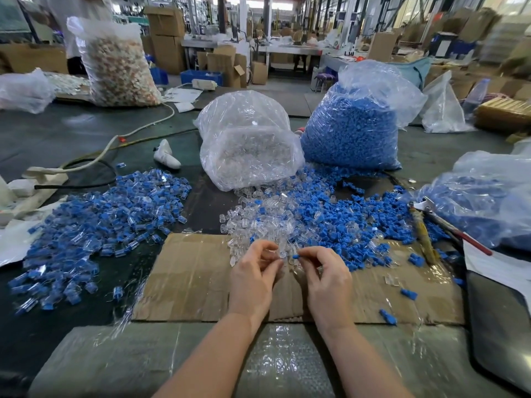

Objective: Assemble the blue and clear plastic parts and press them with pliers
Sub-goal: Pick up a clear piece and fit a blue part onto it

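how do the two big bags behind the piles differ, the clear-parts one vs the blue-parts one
The bag of clear parts lies tipped toward the person, its mouth open and clear pieces spilling onto the table; the bag of blue parts stands upright with its top bunched above the fill. The first bag's contents are see-through and it looks only partly filled; the second is packed with solid blue pieces and stands taller. Both are clear plastic sacks set side by side.
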Demonstrator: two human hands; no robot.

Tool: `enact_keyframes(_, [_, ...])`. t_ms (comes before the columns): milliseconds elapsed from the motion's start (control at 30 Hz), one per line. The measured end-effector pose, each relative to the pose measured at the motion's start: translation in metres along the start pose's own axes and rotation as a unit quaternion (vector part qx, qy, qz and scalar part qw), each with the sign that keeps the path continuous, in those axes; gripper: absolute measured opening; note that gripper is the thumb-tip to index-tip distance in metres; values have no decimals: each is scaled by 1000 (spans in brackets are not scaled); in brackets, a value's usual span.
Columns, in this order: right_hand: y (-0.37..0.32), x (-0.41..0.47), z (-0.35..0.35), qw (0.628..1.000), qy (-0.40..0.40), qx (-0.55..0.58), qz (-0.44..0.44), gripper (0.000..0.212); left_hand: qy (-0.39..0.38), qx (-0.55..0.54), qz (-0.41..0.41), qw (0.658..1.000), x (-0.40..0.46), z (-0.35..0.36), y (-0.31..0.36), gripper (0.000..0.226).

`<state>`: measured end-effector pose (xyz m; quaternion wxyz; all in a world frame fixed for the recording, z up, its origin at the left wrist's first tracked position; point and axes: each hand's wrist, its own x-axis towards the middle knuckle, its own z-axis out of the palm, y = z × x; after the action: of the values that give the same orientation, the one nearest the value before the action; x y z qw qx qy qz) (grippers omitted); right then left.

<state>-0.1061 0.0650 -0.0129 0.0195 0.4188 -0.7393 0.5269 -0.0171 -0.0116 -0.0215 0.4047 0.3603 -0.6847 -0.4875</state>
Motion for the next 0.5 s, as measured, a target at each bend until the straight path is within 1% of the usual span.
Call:
enact_keyframes(133, [0, -2, -1, 1000, 9, 19, -5, 14, 0, 2, -3, 1000, 0, 0, -1, 38])
enact_keyframes(233, [-1, -4, -2, 1000, -1, 23, -1, 14, -14, 19, 4, 1000, 0, 0, 0, 31])
enact_keyframes(333, [-2, -3, -2, 1000, -7, 7, -23, 11, -29, 20, 8, 999, 1, 0, 0, 32])
enact_keyframes(433, [-3, -3, -1, 999, -12, -28, -43, 10, -35, 3, -8, 999, 1, 0, -1, 35])
enact_keyframes(500, [-3, -4, -1, 998, -14, -46, -48, 11, -34, -1, -10, 999, 1, 0, -2, 32])
